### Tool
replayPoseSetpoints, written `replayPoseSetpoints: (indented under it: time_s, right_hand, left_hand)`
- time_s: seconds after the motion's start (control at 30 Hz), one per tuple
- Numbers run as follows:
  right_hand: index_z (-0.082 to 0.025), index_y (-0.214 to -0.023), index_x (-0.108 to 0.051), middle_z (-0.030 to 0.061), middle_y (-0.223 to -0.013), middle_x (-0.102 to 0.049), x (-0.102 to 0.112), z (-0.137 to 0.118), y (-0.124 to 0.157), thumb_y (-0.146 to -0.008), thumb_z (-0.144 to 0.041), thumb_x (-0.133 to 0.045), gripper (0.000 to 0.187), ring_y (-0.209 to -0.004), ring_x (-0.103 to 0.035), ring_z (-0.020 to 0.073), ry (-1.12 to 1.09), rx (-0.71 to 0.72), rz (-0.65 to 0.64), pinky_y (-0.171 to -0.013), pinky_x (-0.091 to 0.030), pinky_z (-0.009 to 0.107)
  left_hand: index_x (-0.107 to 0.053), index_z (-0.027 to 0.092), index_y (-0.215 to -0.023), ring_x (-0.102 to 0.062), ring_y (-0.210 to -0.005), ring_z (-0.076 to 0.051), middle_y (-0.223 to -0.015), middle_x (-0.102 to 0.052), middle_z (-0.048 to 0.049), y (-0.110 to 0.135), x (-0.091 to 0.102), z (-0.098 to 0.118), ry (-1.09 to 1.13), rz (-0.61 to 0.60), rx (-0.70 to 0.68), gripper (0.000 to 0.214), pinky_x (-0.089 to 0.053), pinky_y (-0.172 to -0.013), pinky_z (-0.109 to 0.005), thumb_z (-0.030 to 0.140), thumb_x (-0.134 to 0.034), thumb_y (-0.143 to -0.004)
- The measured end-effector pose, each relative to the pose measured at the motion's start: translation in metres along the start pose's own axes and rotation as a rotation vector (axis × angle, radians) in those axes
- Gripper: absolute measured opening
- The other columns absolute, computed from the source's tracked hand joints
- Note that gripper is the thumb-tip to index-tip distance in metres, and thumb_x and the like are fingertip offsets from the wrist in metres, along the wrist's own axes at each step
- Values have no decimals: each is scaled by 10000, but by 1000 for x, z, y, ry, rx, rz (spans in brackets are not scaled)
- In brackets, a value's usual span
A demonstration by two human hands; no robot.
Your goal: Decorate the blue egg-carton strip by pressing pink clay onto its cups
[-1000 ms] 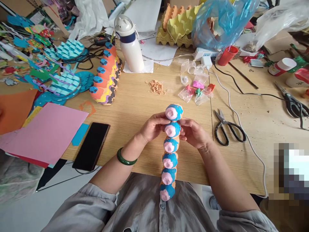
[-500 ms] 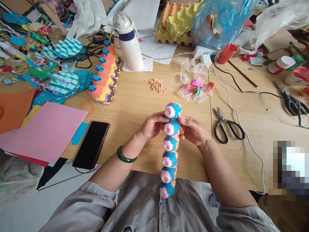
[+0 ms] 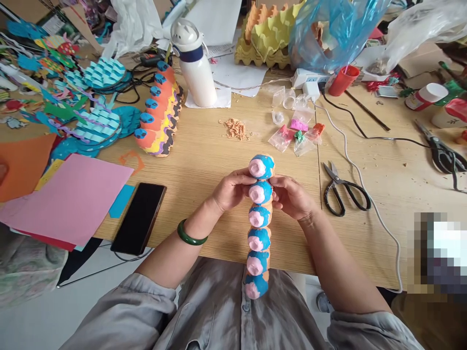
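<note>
Between my two hands is a strip of egg carton (image 3: 263,214), a row of several bumps covered in blue with a pink knob on each and bare orange along its right side. My left hand (image 3: 233,188) grips it from the left near its far end, thumb on the gap below the first bump. On the other side my right hand (image 3: 292,195) pinches the same part between thumb and fingers. The strip's near end hangs over the table edge in front of my shirt. Some fingertips are hidden behind the strip.
Black-handled scissors (image 3: 342,190) lie to the right, a phone (image 3: 139,218) and coloured paper (image 3: 73,199) to the left. Farther back are orange shavings (image 3: 235,129), small clay bags (image 3: 298,131), a white bottle (image 3: 198,73) and an orange painted carton strip (image 3: 158,116).
The strip's near end has swung slightly to the right. Both hands keep their hold in almost the same place.
</note>
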State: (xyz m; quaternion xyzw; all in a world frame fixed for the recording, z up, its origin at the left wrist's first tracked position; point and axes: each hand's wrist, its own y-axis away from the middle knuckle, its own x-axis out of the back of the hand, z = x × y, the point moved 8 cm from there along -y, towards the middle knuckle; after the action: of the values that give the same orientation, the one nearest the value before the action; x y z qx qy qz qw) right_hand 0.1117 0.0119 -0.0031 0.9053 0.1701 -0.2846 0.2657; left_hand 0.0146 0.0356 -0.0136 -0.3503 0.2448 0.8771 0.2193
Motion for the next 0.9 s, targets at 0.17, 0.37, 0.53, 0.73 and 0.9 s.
replayPoseSetpoints:
  time_s: [0.17, 0.37, 0.53, 0.73, 0.9]
  right_hand:
    - [-167, -630, -561, -73, -531, -422, 1, 1, -2, -663, -339, -860, 347, -469, -308, 36, 36, 32, 6, -400, -217, 162]
    - [-169, -674, -611, -55, -583, -472, -1, -3, -1, -694, -480, -868, 404, -493, -368, 52, 25, 86, -1, -417, -275, 180]
    - [-158, -591, -588, -63, -553, -463, -2, -3, -2, -657, -373, -925, 405, -489, -369, 35, 42, 117, -31, -427, -294, 160]
    - [-181, -742, -668, -54, -586, -535, 0, -6, -3, -658, -571, -878, 451, -444, -403, 60, -18, 124, -5, -360, -327, 187]
    - [-170, -749, -686, -71, -508, -501, 6, -9, -3, -678, -452, -896, 359, -430, -429, 56, 113, 137, 53, -396, -353, 177]
  left_hand:
    - [-708, 126, -749, -641, -611, -139, -725, -722, -19, -1, 3, 0, 1, 29, 2, 100, -476, -621, -256, 138, -733, -653]
    - [-717, 127, -800, -692, -696, -198, -755, -733, -50, 0, 2, 2, 30, 44, 13, 100, -522, -721, -319, 161, -672, -717]
    - [-713, 129, -796, -693, -703, -180, -760, -738, -48, 1, 3, 0, 63, 65, 42, 99, -529, -739, -301, 130, -662, -711]
    - [-710, 169, -865, -691, -735, -154, -819, -746, -23, 3, 6, 3, 104, 93, 37, 85, -534, -699, -273, 157, -687, -784]
    - [-708, 127, -895, -640, -665, -93, -842, -734, -34, 1, 9, 7, 173, 188, 14, 90, -507, -621, -205, 127, -650, -826]
